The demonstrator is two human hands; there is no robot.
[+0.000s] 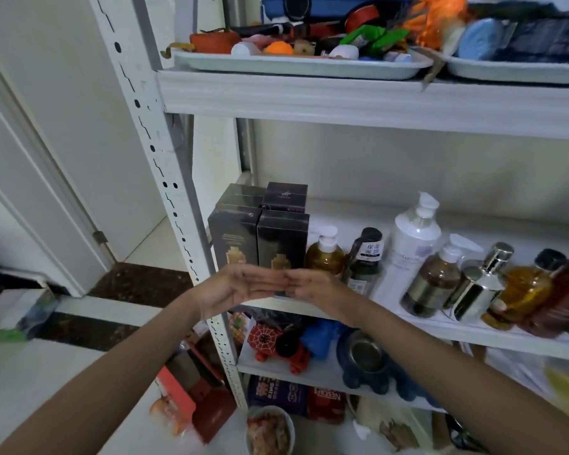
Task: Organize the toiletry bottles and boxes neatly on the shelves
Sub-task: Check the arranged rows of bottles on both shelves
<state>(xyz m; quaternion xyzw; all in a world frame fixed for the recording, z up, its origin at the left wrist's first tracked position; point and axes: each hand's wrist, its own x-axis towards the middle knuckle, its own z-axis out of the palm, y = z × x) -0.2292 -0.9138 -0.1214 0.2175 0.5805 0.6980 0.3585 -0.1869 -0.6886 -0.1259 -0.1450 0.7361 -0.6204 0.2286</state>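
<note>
The left hand (240, 288) and right hand (314, 285) are held flat and empty, fingertips meeting before the black boxes (260, 239)

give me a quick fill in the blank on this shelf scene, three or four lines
1. The dark boxes stand at the ___ end of the middle shelf.
2. The tallest bottle on that shelf is ___ in colour.
3. The left hand and the right hand, fingers straight, hold ___.
4. The red spider-web toy sits on the shelf ___ the boxes.
Missing words: left; white; nothing; below.
</note>
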